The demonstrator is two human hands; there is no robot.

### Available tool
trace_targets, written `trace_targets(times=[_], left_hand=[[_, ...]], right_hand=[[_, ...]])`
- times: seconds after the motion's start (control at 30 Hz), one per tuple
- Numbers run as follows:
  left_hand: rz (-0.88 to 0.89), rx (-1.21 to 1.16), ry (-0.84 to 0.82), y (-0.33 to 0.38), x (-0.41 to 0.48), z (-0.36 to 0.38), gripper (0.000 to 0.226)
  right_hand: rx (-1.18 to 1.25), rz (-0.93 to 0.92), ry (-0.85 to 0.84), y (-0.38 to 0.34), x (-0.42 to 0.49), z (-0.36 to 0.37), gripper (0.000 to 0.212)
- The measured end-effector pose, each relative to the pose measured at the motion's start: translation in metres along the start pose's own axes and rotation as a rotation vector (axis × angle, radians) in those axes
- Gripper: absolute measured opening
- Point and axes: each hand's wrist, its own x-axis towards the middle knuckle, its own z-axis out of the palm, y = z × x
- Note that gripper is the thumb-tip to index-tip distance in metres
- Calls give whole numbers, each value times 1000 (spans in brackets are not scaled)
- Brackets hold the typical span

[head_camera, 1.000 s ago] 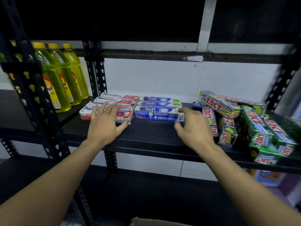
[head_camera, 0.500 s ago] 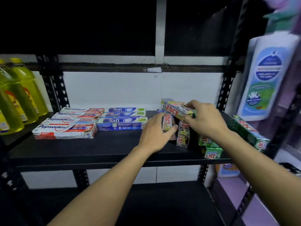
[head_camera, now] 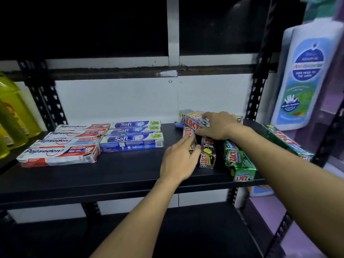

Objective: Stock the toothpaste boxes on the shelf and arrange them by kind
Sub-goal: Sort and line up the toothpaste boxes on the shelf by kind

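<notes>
Now that both of my hands are leaving the tidy rows and settling on the jumble at two o'clock, I am turning to the one kind still unsorted. Nearest me, my left hand [head_camera: 178, 161] is reaching in over the shelf [head_camera: 111, 175], fingers nearly straight and close together, their tips touching the side of the dark Zact boxes [head_camera: 207, 153] that are pointing end-on toward me. Just beside those, toward three o'clock, the green Zact boxes [head_camera: 239, 162] are lying askew with one end at the front lip, and a lone green Zact box [head_camera: 286, 142] is sitting well apart beyond my right forearm. A little deeper in, my right hand [head_camera: 217, 125] is curling over the red Zact box [head_camera: 193, 120] on top of the heap, fingers across its upper face and thumb at its near edge, holding it. Farther back toward ten o'clock, the Pepsodent boxes [head_camera: 59, 146] and the Safi boxes [head_camera: 132, 136], which I was squaring up a second ago, are sitting in straight rows side by side, so I am judging those two kinds finished and only the Zact colours left to separate.
</notes>
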Motion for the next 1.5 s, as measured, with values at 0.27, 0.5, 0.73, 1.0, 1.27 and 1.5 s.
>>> trace_targets(times=[0.27,0.5,0.73,1.0,1.27,1.5], left_hand=[[-5,-35,39,1,-1,-3,46],[-124,-92,-79,-3,4,-1,59],[-143,-84,-113,-3,4,-5,57],[-207,-161,-54,-9,5,-3,49],[-199,-175,-51,-7,3,-5,44],[-191,-169,-40,-4,2,-6,45]], right_hand=[[255,35,134,1,-3,-3,42],[578,12,357,21,-38,-22,43],[510,205,570,86,-85,-21,47],[201,362,552,132,-126,24,33],[193,307,480,128,-128,32,52],[294,274,396,120,-101,15,39]])
